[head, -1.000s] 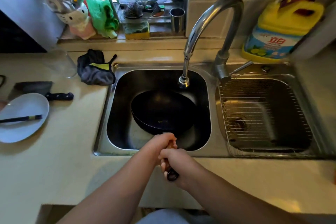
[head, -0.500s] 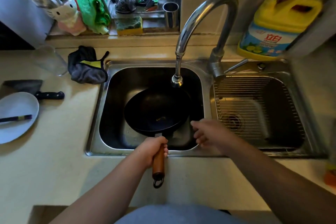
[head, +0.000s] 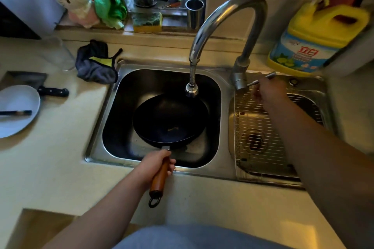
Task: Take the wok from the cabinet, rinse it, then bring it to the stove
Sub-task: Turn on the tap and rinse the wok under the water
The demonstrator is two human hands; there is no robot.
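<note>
A black wok point(head: 170, 119) with a brown wooden handle sits in the left sink basin point(head: 212, 91), under the spout of the curved steel faucet point(head: 222, 10). My left hand point(head: 153, 164) is wrapped around the wok's handle at the sink's front rim. My right hand point(head: 267, 91) is at the faucet's lever point(head: 263, 78), fingers on it. No water is visible running from the spout.
The right basin point(head: 303, 91) holds a wire rack. A yellow detergent jug point(head: 315, 40) stands behind it. On the left counter lie a grey cloth point(head: 95, 64), a cleaver point(head: 40, 85) and a white plate point(head: 16, 109) with chopsticks. The windowsill carries sponges and utensils.
My right hand let go of the wok's handle and moved up and right to the faucet lever. My left hand keeps the handle, and the wok stays in the left basin.
</note>
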